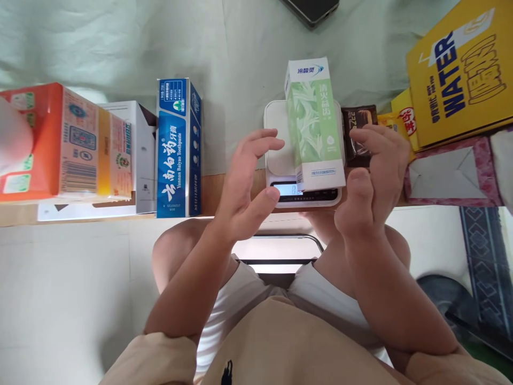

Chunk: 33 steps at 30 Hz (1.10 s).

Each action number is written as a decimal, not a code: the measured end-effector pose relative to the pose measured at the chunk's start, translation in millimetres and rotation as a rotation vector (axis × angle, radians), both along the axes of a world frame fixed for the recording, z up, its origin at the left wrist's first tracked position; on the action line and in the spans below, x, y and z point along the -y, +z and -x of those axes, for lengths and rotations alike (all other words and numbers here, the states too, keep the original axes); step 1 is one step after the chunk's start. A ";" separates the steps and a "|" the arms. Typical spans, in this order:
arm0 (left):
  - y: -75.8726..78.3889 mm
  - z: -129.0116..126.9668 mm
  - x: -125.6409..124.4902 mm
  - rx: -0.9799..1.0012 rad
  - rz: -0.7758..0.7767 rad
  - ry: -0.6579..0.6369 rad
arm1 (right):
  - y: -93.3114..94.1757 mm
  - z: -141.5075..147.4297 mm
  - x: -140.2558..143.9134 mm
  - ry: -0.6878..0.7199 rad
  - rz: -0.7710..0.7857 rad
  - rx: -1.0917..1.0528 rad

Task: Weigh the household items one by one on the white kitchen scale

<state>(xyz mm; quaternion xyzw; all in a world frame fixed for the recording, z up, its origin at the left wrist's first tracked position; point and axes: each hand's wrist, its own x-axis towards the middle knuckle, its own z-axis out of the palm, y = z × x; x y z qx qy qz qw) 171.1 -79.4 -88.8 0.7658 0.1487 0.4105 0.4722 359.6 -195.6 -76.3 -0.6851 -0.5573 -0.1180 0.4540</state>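
A green and white toothpaste box (316, 117) lies slightly aslant on a white kitchen scale (276, 133), covering part of its lit display. To the left of the scale is my left hand (252, 182), its fingers apart and curved toward the box without holding it. My right hand (372, 171) hovers at the right side of the box with fingers bent and spread, nothing in its grasp. Behind its fingertips lies a dark brown snack packet (358, 120). A blue toothpaste box (174, 149) stands off to the left of my left hand.
At the left are an orange carton (92, 144) and a white box (144, 155). A yellow carton (460, 75), a yellow packet (393, 122) and a pink-edged box (452, 171) sit at the right. A black device (312, 9) lies at the back on the pale green cloth (240, 64).
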 end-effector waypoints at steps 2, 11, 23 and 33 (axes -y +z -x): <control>0.4 -0.5 0.3 -0.002 0.002 -0.003 | -0.4 0.4 -0.5 -0.026 -0.007 0.007; -3.2 -3.5 -0.8 -0.001 0.029 -0.026 | -2.1 -1.2 -1.6 -0.028 -0.010 0.007; -5.5 -4.4 1.7 -0.048 0.075 -0.032 | -0.4 -0.7 -1.2 -0.022 -0.053 -0.064; -6.3 -9.4 3.5 -0.050 0.072 -0.031 | 4.3 8.8 -1.3 -0.044 0.031 -0.046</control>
